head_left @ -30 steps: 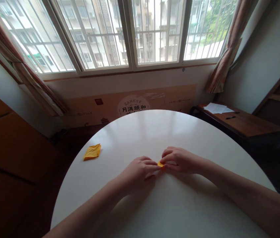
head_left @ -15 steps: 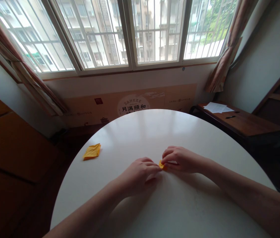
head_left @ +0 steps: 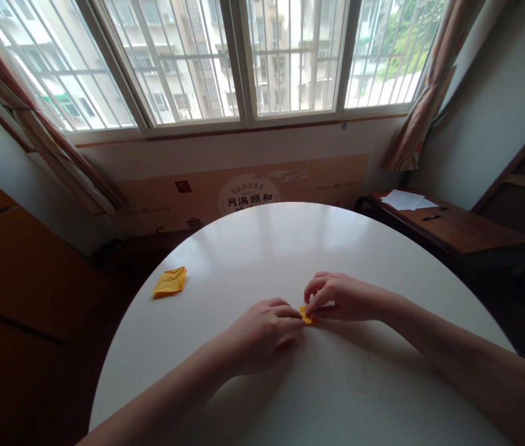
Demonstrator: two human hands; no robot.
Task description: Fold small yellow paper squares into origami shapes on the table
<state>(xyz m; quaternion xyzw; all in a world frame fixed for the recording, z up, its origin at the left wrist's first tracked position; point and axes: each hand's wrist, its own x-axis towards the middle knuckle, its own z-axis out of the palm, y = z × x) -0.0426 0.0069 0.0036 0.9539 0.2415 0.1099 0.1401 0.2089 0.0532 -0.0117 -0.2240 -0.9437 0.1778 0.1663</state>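
A small piece of yellow paper [head_left: 305, 314] lies on the white round table [head_left: 262, 254] between my two hands. My left hand [head_left: 269, 328] has its fingertips on the paper's left edge, with the fingers held together. From the right, my right hand [head_left: 336, 296] bends its fingers down onto the paper, the index finger pressing on it. Much of the paper is hidden under the fingers. Farther left on the table rests a larger folded yellow paper [head_left: 170, 282], wrinkled and apart from both hands.
At the right stands a brown wooden side table [head_left: 467, 229] bearing white sheets [head_left: 406, 200] and small dark items. A beige printed panel [head_left: 160, 192] is under the barred window behind the table. An orange-brown cabinet [head_left: 20, 260] is at the left.
My right index finger has come down onto the small yellow paper. My left hand has shifted slightly. The view has moved a little; the larger yellow paper stays where it lay.
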